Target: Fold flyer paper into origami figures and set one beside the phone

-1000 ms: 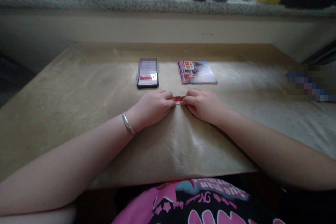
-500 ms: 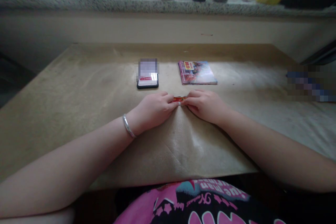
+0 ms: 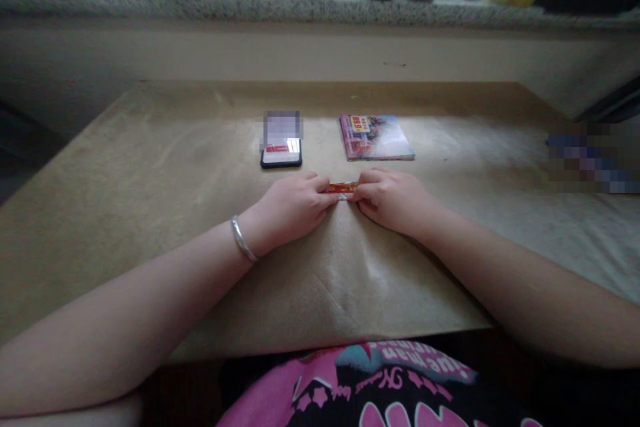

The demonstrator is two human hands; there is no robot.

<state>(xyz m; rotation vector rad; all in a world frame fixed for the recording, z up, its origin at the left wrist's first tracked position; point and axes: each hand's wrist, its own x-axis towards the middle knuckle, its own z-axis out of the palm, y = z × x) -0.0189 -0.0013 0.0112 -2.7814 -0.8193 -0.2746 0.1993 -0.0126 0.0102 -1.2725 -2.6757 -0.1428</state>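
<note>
While the left hand and right hand each have their grip clamped on the strip, just near-right of the phone, light, even pressure should avoid creasing it.

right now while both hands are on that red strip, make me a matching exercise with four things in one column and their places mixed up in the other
1. phone
2. red strip
3. silver bangle
4. picture-covered booklet

A. around the left wrist
B. on the table, beyond the right hand
C. held in both hands
D. on the table, beyond the left hand

Pairs: 1-D, 2-C, 3-A, 4-B
</note>
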